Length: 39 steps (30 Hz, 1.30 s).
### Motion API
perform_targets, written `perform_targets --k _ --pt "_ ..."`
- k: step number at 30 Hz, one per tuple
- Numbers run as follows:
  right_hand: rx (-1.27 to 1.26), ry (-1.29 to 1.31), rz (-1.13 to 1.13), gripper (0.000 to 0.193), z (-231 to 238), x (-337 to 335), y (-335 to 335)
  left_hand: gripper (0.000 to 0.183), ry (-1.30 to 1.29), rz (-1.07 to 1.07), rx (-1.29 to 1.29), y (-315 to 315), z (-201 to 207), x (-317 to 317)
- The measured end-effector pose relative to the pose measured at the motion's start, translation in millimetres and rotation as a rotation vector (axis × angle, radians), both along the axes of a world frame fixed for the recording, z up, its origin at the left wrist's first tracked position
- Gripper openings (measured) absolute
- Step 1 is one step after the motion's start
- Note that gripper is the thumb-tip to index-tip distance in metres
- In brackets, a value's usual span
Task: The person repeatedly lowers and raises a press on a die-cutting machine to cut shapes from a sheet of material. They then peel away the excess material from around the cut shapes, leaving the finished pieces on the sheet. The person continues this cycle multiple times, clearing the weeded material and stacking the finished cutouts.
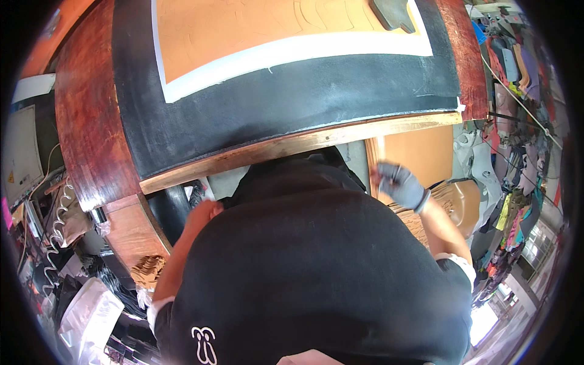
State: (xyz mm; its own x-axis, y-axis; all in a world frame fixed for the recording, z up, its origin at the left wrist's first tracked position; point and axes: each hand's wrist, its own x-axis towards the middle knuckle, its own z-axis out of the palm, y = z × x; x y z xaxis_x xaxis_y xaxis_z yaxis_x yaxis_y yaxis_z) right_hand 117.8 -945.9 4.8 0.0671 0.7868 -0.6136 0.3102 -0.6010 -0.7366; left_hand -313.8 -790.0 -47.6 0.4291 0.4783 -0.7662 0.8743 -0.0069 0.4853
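— Looking down: where is the right hand [401,185]?
— Gloved, below the worktop [292,97]'s near right corner, fingers pinching the tan leather sheet [426,155]'s left edge.
— The left hand [204,214]?
— Bare, under the near edge; grip unclear.

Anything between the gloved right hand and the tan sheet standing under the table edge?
Nothing visible. The right hand is already at the tan sheet's left edge, below the table's wooden rim, with fingers on it.

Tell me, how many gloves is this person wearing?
1. A grey glove covers the right hand, reaching toward a tan sheet below the table edge. The left hand looks bare, partly hidden under the table.
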Motion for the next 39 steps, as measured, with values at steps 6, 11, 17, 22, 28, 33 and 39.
perform_targets --k 6,11,17,22,28,33,39 --pt "0.451 -0.308 0.292 0.034 -40.8 -48.5 61.8 0.043 -0.372 -0.052 -0.162 27.5 -79.3 89.2" --pt "0.151 -0.204 0.439 0.028 -67.2 -64.2 74.4 0.040 -0.309 0.095 -0.154 17.7 -78.8 101.5" --pt "0.012 -0.514 0.592 0.026 -99.8 -62.6 79.5 0.029 -0.311 0.027 -0.307 20.7 -59.5 91.3" --pt "0.266 -0.959 0.286 0.029 -142.6 -54.7 77.3 0.029 -0.404 0.072 -0.193 7.8 -93.3 74.5" --pt "0.296 -0.842 0.307 0.029 -151.0 -35.9 61.9 0.031 -0.481 0.372 0.321 2.6 -166.5 78.0" --pt "-0.021 -0.253 0.252 0.047 -118.7 -41.1 63.9 0.036 -0.383 0.447 -0.168 13.4 -131.9 71.6" --pt "0.070 -0.150 0.479 0.053 -107.9 -69.6 75.3 0.047 -0.427 -0.131 -0.221 20.0 -93.9 120.2"
